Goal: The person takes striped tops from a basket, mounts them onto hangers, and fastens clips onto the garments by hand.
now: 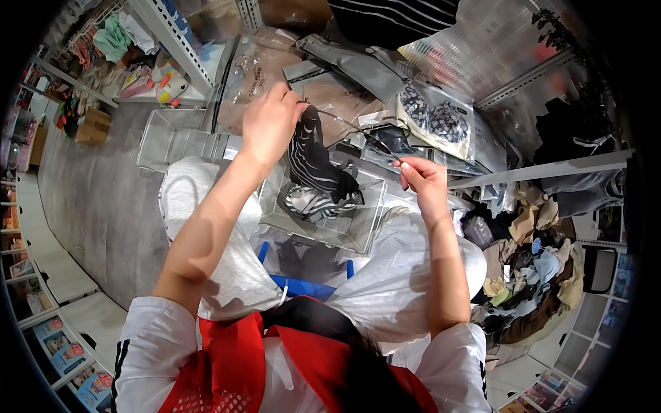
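Observation:
My left hand (pixel 270 124) is closed, pinching the upper end of a black garment with thin white wavy stripes (pixel 313 155). The garment hangs down over a clear plastic basket (pixel 279 230) between my knees. A thin black strap (pixel 354 129) runs taut from near my left fingertips to my right hand (pixel 423 180). Thumb and finger of that hand are pinched on the strap's lower right end. Below the hanging garment, a bunched grey-and-white striped cloth (pixel 310 203) lies in the basket. The exact grip under my left fingers is hidden.
Flat plastic-wrapped packages (pixel 251 76) cover the shelf ahead, with a bagged floral item (pixel 434 117) among them. Another clear basket (pixel 169 141) stands at left. A heap of mixed clothing (pixel 533 275) is at right, past a white shelf bar (pixel 544 168). Grey floor (pixel 103 193) extends left.

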Demonstrator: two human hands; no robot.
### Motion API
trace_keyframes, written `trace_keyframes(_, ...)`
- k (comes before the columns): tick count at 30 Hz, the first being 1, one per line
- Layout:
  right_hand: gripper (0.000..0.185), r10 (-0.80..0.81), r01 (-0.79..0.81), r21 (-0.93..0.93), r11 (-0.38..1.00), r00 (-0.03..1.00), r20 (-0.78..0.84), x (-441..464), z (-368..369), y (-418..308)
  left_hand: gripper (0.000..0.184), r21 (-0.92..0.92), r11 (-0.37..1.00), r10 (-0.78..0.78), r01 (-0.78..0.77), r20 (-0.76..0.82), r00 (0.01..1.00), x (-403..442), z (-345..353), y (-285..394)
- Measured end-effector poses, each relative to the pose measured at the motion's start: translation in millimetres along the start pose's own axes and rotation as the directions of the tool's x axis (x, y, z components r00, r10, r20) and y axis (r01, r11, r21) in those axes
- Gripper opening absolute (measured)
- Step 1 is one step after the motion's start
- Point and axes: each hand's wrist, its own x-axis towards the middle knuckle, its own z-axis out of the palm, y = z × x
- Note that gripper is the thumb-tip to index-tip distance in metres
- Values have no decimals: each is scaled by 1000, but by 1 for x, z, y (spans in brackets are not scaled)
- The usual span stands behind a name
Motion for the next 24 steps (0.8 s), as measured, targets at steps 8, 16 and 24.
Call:
trace_keyframes(8, 13, -22, 23, 35, 999, 999, -29, 0, 7, 4, 13, -22, 993, -118, 119, 19, 993, 0, 11, -1)
trace_keyframes(16, 15, 80, -87, 145, 986, 995, 51, 0, 3, 4, 17, -694, 565, -419, 446, 224, 880, 15, 6, -11)
trace_keyframes(24, 15, -7, -8, 226, 974, 998, 66, 2, 0, -3, 29, -830, -455, -570, 323, 550, 611, 19, 7, -22)
